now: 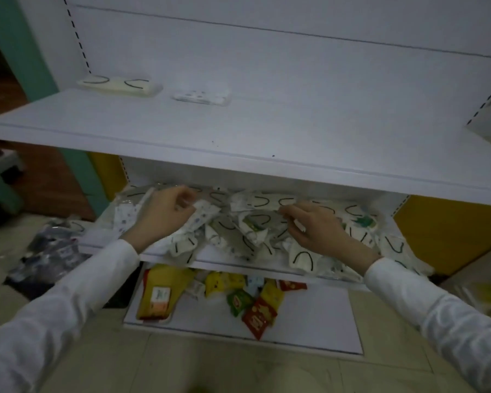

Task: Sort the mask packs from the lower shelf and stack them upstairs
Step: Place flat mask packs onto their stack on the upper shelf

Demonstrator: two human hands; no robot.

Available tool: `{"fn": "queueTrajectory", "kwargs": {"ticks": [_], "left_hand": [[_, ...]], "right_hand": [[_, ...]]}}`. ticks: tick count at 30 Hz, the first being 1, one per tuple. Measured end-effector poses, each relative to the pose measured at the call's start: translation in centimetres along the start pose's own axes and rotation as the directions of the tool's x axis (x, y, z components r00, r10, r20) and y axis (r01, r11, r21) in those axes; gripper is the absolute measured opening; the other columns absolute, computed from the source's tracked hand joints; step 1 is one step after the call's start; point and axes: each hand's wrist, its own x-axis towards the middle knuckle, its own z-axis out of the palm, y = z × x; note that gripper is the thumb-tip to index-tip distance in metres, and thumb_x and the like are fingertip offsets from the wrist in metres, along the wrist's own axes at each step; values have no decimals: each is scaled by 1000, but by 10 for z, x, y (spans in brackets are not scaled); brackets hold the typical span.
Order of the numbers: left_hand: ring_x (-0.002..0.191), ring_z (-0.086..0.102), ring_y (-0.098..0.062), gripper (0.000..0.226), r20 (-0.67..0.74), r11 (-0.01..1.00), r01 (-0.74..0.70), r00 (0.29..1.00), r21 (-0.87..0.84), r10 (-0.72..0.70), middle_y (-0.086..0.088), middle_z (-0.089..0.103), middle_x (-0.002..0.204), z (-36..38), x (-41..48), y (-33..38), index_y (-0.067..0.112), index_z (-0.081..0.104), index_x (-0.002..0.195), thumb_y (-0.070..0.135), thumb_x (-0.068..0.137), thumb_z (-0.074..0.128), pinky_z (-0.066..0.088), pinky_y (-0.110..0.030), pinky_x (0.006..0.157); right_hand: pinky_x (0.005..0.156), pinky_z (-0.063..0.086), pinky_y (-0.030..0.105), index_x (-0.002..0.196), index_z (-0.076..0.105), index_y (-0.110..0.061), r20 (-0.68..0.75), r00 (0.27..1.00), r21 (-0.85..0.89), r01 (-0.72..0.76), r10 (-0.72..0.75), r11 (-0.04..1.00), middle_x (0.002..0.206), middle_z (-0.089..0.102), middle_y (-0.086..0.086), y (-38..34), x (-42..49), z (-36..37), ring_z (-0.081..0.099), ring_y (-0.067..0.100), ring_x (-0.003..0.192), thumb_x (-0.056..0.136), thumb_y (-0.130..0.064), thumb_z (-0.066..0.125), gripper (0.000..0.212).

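A loose heap of clear mask packs (250, 234) with white masks and black ear loops covers the lower shelf (210, 255). My left hand (165, 211) reaches into the left of the heap, its fingers curled round a dotted mask pack (203, 212). My right hand (312, 225) lies over the middle of the heap with fingers bent, touching the packs; a firm hold is not visible. On the upper shelf (238, 131) lie two sorted stacks: a plain white pack (119, 85) at the back left and a dotted pack (201, 97) beside it.
The bottom shelf (309, 316) holds yellow, red and green snack packets (255, 302). Dark packs (48, 251) lie on the floor at the left. A yellow panel (448, 234) stands right of the lower shelf. Much of the upper shelf is bare white board.
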Motion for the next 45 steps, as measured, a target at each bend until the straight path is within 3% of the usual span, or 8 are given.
{"fn": "queueTrajectory", "kwargs": {"ticks": [11,13,16,21,29,34,40,45], "left_hand": [[88,59,-22,11,167,910,414,899,-15,-406,-11,67,97,48,-18,-179,6,64,88,-3,86,60,39,-23,77],[84,57,-19,15,159,914,406,904,-20,-398,-9,66,91,50,-12,-203,11,62,84,-4,86,59,39,-23,75],[82,60,-20,16,165,904,428,892,-14,-420,-6,64,85,52,-8,-235,13,61,83,-3,86,60,40,-23,72],[85,58,-15,14,241,900,435,871,28,-429,0,61,88,56,1,-270,14,61,93,1,88,59,40,-22,75],[71,55,-11,16,258,900,434,875,-36,-411,0,59,83,65,21,-289,17,57,88,2,90,56,39,-2,59],[79,64,-29,24,275,776,574,815,-263,-510,-12,66,84,84,39,-291,19,61,77,1,90,53,55,-43,76],[87,57,-30,7,-70,874,474,873,-112,-482,-15,61,88,90,52,-306,1,62,92,4,89,56,42,-33,76],[110,44,-46,56,-183,597,799,599,72,-780,-34,46,121,73,68,-367,-12,46,117,35,90,60,36,-51,94]], "right_hand": [[77,54,40,113,68,-4,507,743,251,-613,437,749,105,70,17,-28,41,214,66,32,89,93,-5,49,27],[93,49,39,118,65,-5,570,610,296,-777,550,555,118,66,14,-36,72,252,62,31,106,95,-7,45,30],[87,44,32,111,61,-6,650,364,276,-931,667,240,114,61,15,-45,120,303,58,27,104,99,-12,41,24],[72,50,35,113,50,-12,594,207,400,-915,777,-63,102,58,10,-47,152,387,59,25,89,82,-59,61,57],[60,51,25,116,58,-2,557,135,571,-778,820,-260,101,63,12,-70,163,370,62,24,86,93,-24,56,31],[79,53,34,118,57,-8,526,43,663,-647,850,-378,109,63,10,-79,162,355,60,28,99,94,-15,55,26],[85,54,44,105,62,-7,515,118,707,-618,849,-343,92,67,6,-81,151,335,63,24,87,89,3,51,22],[84,54,43,102,65,-10,532,168,727,-594,830,-345,91,68,4,-80,143,324,64,24,88,89,7,52,25]]}}
